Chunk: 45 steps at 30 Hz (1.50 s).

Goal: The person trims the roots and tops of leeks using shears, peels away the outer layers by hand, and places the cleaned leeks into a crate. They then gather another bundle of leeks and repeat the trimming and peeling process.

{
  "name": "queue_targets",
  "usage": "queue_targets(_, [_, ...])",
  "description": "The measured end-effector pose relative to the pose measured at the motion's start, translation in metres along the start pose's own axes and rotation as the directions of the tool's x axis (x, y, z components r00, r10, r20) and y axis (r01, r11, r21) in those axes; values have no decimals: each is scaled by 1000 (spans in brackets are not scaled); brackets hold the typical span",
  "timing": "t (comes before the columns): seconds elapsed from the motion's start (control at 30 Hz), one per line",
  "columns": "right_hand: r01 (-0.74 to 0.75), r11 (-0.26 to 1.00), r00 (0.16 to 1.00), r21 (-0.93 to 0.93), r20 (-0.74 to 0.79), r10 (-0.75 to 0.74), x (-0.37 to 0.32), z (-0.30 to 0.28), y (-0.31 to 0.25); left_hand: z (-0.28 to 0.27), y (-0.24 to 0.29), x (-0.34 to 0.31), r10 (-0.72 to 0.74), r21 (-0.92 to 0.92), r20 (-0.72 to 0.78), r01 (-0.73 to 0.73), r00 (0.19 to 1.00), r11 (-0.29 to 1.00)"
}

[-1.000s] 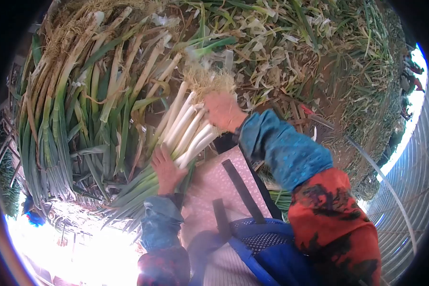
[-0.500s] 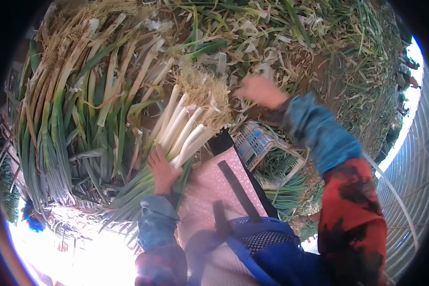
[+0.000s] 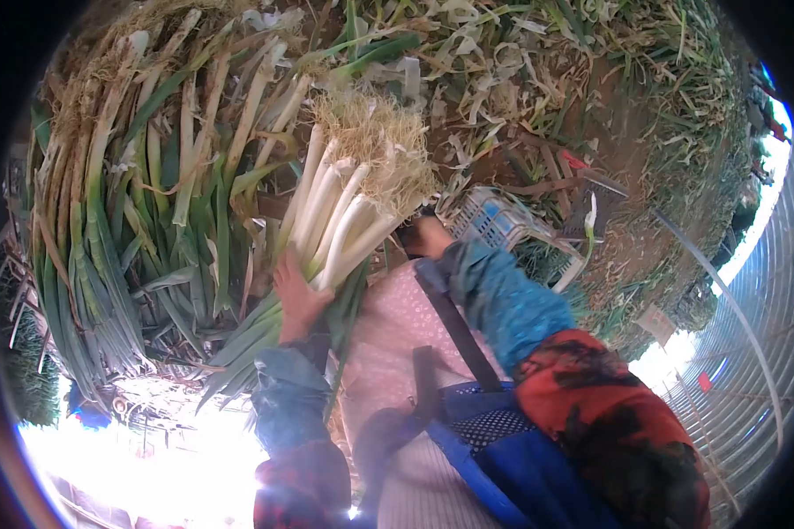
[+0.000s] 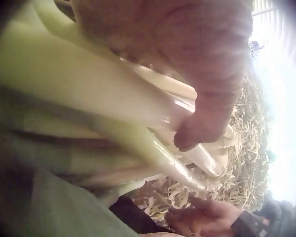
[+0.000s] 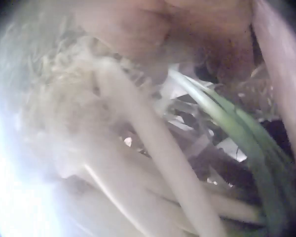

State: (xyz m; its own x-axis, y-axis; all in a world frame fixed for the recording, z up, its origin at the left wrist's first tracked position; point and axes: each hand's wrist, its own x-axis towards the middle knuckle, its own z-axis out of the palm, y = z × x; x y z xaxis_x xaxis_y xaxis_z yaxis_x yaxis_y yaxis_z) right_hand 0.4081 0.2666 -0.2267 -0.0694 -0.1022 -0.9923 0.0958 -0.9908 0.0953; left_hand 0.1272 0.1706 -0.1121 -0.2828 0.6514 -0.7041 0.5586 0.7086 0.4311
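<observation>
A bundle of green onions (image 3: 326, 220), white stalks with a thick mat of pale roots (image 3: 379, 150), slants across the front of the body. My left hand (image 3: 298, 295) holds it across the stalks just above the green leaves. In the left wrist view the thumb (image 4: 200, 131) bends over a white stalk. My right hand (image 3: 430, 236) is low beside the root end, partly hidden by the roots and sleeve. The left wrist view shows this right hand (image 4: 202, 217) below the stalk ends, fingers bent; I cannot tell whether it grips anything.
A large heap of untrimmed green onions (image 3: 106, 194) lies at left. Leaf scraps (image 3: 494, 62) litter the ground beyond. A plastic crate (image 3: 494, 220) stands just past the right hand, and a long-handled tool (image 3: 604, 183) lies farther right. A pink patterned apron (image 3: 388, 326) covers the lap.
My right hand left the roots, swung out to the right, then came back down beside the bundle's root end. My left hand has stayed on the stalks.
</observation>
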Motion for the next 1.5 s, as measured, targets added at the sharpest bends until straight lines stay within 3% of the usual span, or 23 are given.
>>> queue_targets(0.03, [-38, 961, 996, 273, -65, 58, -16, 36, 4, 0, -2, -1, 4, 0, 4, -4, 1000, 1000])
queue_targets(0.13, [50, 880, 999, 472, -18, -47, 2, 81, 24, -2, -7, 0, 32, -25, 14, -32, 999, 999])
queue_targets(0.27, [151, 809, 980, 568, 19, -197, 31, 118, 23, -5, -13, 1, 67, -61, 17, -66, 998, 996])
queue_targets(0.47, [237, 772, 954, 590, 8, -300, 42, 131, 23, -9, -13, 2, 92, -86, 31, -89, 995, 992])
queue_targets(0.63, [288, 807, 949, 516, -41, -312, 14, 120, 55, -8, -19, 0, 83, -77, 40, -80, 996, 994])
queue_targets(0.77, [257, 904, 965, 341, -41, -259, -71, 112, 92, -11, -24, 5, 90, -138, 76, -79, 993, 987])
queue_targets(0.97, [217, 971, 964, 97, 138, -229, -177, 224, 131, -20, -49, 11, 109, -287, 180, -54, 978, 957])
queue_targets(1.07, [285, 957, 954, -57, 115, -277, -160, 242, 126, -60, -43, -11, 31, -624, 345, 205, 938, 754])
queue_targets(1.1, [284, 955, 956, -81, 101, -276, -165, 241, 124, -46, -64, -15, 71, -479, 302, 86, 951, 874])
queue_targets(1.13, [631, 676, 770, -380, 202, -605, -145, 235, 137, -47, -50, -21, 68, -323, 242, 14, 968, 946])
queue_targets(1.17, [796, 203, 486, -570, 402, -776, -108, 221, 167, -45, -19, -32, 71, -157, 182, -43, 981, 987])
queue_targets(1.2, [781, 31, 458, -624, 539, -706, -104, 212, 170, -41, 2, -41, 79, 14, 121, -82, 989, 997])
queue_targets(1.23, [766, -150, 420, -625, 663, -619, -100, 203, 172, -32, 7, -37, 26, -14, 62, -25, 998, 1000])
queue_targets(1.27, [743, 23, 606, -668, 659, -445, -116, 189, 143, -23, 11, -36, 31, 43, 17, -32, 999, 999])
queue_targets(1.33, [612, 328, 790, -720, 531, -306, -146, 170, 100, -11, 16, -39, 45, 158, -56, -36, 997, 987])
queue_targets(1.37, [550, 466, 833, -693, 415, -366, -158, 163, 83, -12, 16, -40, 66, 140, -56, -58, 996, 988])
queue_targets(1.43, [468, 434, 857, -770, 275, -435, -186, 139, 28, -14, 16, -40, 97, 98, -70, -90, 993, 991])
queue_targets(1.5, [558, 470, 718, -684, 116, -686, -183, 114, -5, -13, 23, -41, 71, 129, -75, -61, 995, 990])
